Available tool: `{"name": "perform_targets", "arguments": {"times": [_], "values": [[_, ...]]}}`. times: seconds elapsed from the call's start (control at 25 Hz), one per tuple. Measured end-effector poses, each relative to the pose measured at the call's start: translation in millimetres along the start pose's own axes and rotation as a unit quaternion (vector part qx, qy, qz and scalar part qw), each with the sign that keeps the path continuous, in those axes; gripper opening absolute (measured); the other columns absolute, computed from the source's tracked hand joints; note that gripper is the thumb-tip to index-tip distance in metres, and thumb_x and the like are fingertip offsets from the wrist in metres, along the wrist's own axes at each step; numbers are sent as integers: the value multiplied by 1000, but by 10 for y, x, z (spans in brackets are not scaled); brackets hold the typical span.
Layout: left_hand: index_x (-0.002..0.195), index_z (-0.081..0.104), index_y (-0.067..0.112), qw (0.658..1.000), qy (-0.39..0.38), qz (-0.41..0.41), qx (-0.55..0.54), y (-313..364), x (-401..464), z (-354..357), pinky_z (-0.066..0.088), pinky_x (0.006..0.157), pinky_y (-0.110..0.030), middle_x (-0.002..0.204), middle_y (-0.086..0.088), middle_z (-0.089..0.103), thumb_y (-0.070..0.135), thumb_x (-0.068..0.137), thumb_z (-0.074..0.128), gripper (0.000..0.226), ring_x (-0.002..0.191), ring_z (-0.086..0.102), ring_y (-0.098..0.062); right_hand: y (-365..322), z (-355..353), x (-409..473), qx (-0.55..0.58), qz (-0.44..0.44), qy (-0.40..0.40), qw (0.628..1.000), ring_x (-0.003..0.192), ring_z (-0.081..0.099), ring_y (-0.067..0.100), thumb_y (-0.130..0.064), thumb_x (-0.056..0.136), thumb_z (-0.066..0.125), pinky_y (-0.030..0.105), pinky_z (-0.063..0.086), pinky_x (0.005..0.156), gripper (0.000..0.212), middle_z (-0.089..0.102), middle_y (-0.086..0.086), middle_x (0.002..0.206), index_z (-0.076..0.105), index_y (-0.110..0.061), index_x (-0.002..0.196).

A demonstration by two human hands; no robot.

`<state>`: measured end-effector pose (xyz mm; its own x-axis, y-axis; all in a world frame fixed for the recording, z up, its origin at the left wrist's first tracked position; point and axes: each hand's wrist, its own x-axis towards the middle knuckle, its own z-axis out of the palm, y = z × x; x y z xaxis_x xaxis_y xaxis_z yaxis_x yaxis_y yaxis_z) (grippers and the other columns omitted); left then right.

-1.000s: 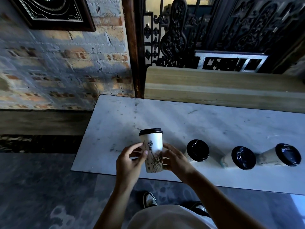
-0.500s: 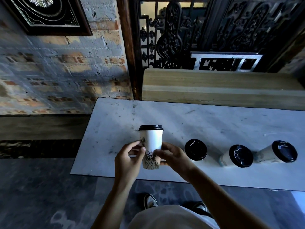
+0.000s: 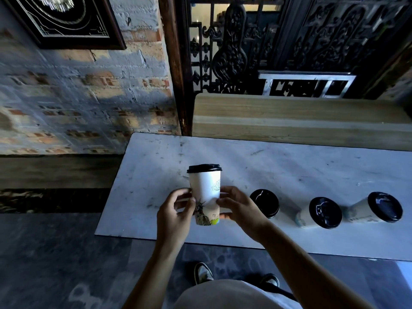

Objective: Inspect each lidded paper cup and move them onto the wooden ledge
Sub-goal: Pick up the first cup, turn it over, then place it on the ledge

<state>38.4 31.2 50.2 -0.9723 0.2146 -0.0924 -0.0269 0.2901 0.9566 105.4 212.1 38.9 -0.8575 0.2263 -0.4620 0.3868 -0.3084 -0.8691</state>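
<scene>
A tall white paper cup with a black lid and dark line drawings is held upright above the front of the marble table. My left hand grips its lower left side and my right hand grips its lower right side, fingers curled round the body. Three more lidded cups stand in a row on the table to the right: one just behind my right hand, a second, and a third. The wooden ledge runs along the far side of the table with nothing on it.
A brick wall with a dark framed picture rises at the left. Black ornate ironwork stands behind the ledge. A dark wooden post marks the ledge's left end. My shoes show on the stone floor below.
The cup has been turned between my hands, so a different part of the drawing faces me, and it sits slightly higher. The other three cups have not moved.
</scene>
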Motion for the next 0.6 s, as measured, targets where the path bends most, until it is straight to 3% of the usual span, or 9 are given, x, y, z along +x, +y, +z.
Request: {"name": "perform_targets", "arguments": {"times": [0.12, 0.24, 0.4, 0.48, 0.6], "values": [[95, 69, 34, 1000, 19, -14, 2, 5, 12, 10, 62, 78, -54, 95, 3, 78, 6, 91, 69, 29, 85, 75, -23, -16, -14, -14, -3, -7, -7, 1000, 110, 72, 33, -22, 74, 76, 51, 57, 96, 62, 75, 14, 120, 56, -8, 131], [93, 71, 35, 999, 29, -28, -13, 40, 25, 26, 61, 79, -57, 91, -3, 79, 6, 92, 69, 29, 82, 76, -29, -32, -14, -24, -31, -30, -30, 999, 115, 70, 40, -30, 75, 79, 59, 53, 104, 64, 74, 19, 123, 62, -13, 134], [100, 72, 25, 998, 20, -33, -48, 164, -13, 51, 63, 83, -50, 94, 3, 78, 26, 86, 77, 14, 88, 75, -18, -133, -26, -61, -51, -53, -48, 996, 115, 71, 39, -29, 81, 76, 58, 52, 106, 45, 77, 18, 119, 74, -12, 123], [102, 70, 26, 997, 9, -40, -63, 220, -29, 50, 63, 80, -50, 96, 4, 78, 44, 76, 78, 33, 90, 74, -15, -184, -22, -79, -65, -48, -39, 996, 113, 72, 35, -38, 76, 80, 57, 53, 105, 52, 77, 13, 119, 73, -17, 123], [106, 66, 25, 997, -5, -42, -63, 251, -32, 57, 64, 80, -48, 100, 5, 77, 35, 78, 83, 34, 90, 74, -9, -208, -32, -79, -74, -33, -16, 997, 112, 73, 27, -44, 68, 85, 56, 54, 103, 65, 75, 7, 121, 67, -19, 125]]}}
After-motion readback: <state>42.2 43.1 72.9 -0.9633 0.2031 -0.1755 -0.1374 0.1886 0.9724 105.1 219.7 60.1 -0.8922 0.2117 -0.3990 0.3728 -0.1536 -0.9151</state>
